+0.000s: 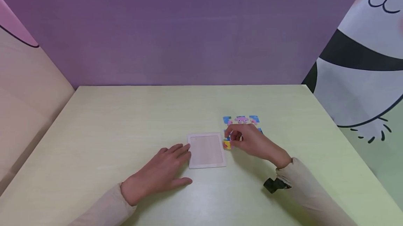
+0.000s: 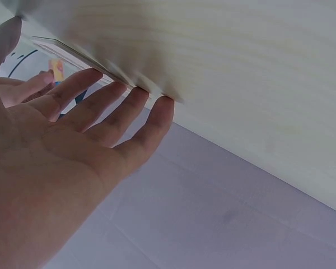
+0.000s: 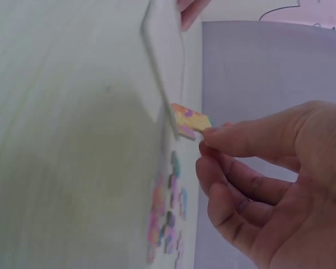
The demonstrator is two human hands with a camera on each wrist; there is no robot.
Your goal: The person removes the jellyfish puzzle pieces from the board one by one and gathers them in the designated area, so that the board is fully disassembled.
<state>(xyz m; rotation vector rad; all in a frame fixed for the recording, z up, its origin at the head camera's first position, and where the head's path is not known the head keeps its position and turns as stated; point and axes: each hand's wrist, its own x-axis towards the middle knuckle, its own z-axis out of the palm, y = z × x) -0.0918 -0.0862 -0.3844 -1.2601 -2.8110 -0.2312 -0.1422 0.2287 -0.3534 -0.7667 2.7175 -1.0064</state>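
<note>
A shallow wooden puzzle frame (image 1: 206, 150) lies flat on the table, its recess bare. At its left edge, my left hand (image 1: 163, 171) rests with fingers spread and fairly straight, the fingertips touching the rim; the left wrist view shows those fingertips (image 2: 167, 103) against the table and frame. Between thumb and fingers, my right hand (image 1: 253, 143) pinches a yellow-and-orange puzzle piece (image 3: 190, 120) by the frame's right side. Several other puzzle pieces (image 1: 241, 119) with pink and blue print lie behind and under the right hand, which partly hides them.
The pale wooden table (image 1: 126, 121) reaches back to a purple wall panel (image 1: 189, 30). A printed panda figure (image 1: 365, 79) covers the right-hand wall. A small black device (image 1: 275, 185) sits at the right sleeve's cuff.
</note>
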